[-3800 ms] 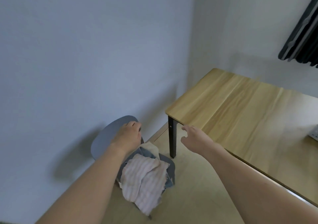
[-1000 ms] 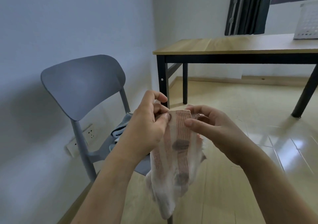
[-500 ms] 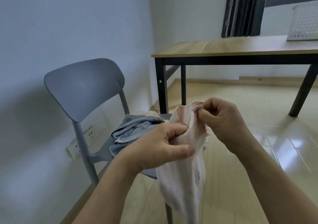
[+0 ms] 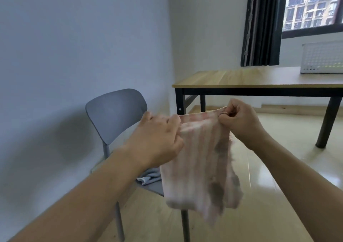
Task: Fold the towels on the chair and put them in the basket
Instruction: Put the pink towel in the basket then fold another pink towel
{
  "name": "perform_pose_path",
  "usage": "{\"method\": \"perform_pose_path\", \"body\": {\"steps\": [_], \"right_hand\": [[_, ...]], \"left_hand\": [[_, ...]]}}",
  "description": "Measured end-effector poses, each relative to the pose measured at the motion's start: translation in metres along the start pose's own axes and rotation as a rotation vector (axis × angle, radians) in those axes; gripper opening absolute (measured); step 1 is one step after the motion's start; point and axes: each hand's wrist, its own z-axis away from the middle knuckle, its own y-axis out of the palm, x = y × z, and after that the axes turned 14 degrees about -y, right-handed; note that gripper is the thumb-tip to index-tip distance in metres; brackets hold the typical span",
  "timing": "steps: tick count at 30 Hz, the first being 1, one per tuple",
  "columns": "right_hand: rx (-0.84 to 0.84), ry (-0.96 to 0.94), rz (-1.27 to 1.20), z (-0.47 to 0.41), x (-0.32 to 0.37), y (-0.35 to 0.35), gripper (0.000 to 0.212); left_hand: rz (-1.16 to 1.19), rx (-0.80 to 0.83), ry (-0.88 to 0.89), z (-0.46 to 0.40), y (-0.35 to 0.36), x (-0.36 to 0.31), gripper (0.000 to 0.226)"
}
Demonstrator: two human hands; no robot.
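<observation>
Head view: both hands (image 4: 157,139) (image 4: 239,123) pinch pink towel (image 4: 200,163) taut.

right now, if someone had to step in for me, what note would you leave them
Left hand: grips the top left edge of the pink striped towel.
Right hand: pinches its top right corner; the towel hangs spread in the air between them, in front of the grey chair.
A grey towel lies on the chair seat.
White basket stands on the wooden table; what it holds cannot be seen.
Done: pink towel picked up and spread.
Left: fold it, put it in the basket, then the grey one.
</observation>
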Motion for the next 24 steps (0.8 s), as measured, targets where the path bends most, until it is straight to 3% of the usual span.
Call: {"method": "perform_pose_path", "body": {"steps": [3,7,14,17,21,24], "right_hand": [[-0.034,0.048,-0.042,-0.001,0.008,-0.002,0.017],[-0.034,0.066,-0.086,0.002,0.024,-0.004,0.019],[0.055,0.173,-0.336,0.003,0.052,-0.006,0.02],[0.163,0.181,-0.361,0.0,0.057,-0.006,0.007],[0.313,0.014,-0.027,-0.005,0.059,-0.005,0.012],[0.419,-0.069,0.158,-0.008,0.058,0.0,0.021]], "left_hand": [[-0.057,-0.351,0.132,-0.004,-0.011,0.013,0.019],[-0.103,-0.453,0.221,-0.001,-0.031,0.023,0.008],[0.056,-0.336,0.018,0.004,-0.043,0.038,0.005],[0.091,-0.222,-0.142,0.003,-0.045,0.036,0.011],[0.13,-0.033,-0.288,-0.004,-0.044,0.037,0.027],[0.209,0.121,-0.344,-0.01,-0.039,0.041,0.023]]}}
